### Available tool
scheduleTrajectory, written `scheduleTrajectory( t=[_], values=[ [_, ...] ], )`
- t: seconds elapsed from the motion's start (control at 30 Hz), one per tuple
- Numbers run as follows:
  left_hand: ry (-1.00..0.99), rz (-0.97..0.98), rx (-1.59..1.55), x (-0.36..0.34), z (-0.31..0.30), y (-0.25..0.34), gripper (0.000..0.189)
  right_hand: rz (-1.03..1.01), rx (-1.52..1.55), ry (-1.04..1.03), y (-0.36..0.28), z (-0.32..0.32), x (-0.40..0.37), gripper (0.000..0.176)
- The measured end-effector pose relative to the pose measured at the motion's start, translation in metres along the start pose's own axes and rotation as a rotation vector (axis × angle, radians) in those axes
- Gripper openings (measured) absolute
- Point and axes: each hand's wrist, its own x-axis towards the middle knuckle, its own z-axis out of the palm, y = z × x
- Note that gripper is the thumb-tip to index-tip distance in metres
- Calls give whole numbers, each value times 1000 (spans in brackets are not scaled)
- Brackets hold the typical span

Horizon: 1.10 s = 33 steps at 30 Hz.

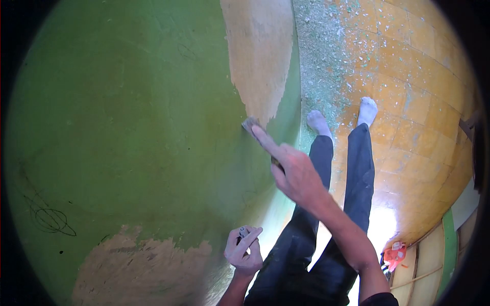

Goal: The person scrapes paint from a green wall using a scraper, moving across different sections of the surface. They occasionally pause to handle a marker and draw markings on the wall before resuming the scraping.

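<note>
My right hand (301, 176) is closed around a paint scraper (250, 124), index finger stretched along it toward the blade. The blade lies at the green wall (153, 127), right at the lower tip of a bare tan patch (260, 56) where the paint is off. Lower down, my left hand (245, 252) is curled near the wall. Between its fingers shows a small dark object (242, 232) with a grey rounded end; I cannot tell what it is. Most of that object is hidden by the fingers.
Another bare patch (148, 270) with a ragged edge is at the wall's lower left. Paint flakes (321, 61) cover the floor along the wall and scatter over orange tiles (423, 107). My feet in pale socks (367, 109) stand there. A red-orange item (394, 255) is at the lower right.
</note>
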Motion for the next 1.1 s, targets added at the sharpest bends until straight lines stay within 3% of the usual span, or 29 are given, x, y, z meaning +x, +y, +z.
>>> scheduleTrajectory(
  t=[0.17,0.47,0.67,0.77,0.97,1.1],
  values=[
    [10,-4,-7,-5,-3,-6,32,-50,-31,135,-8,-9,35,86],
    [6,-6,-15,-9,6,-13,30,5,-107,-98,5,-14,-1,85],
    [21,15,-15,-10,4,-14,29,9,37,56,4,17,0,85],
    [3,6,2,-14,2,-17,30,-71,-43,148,-11,-8,34,85],
    [19,46,-24,-10,0,-17,31,24,-103,-27,-8,-6,3,87],
    [-7,20,35,-12,2,-16,32,-4,-46,45,-5,-2,4,88]
  ],
)
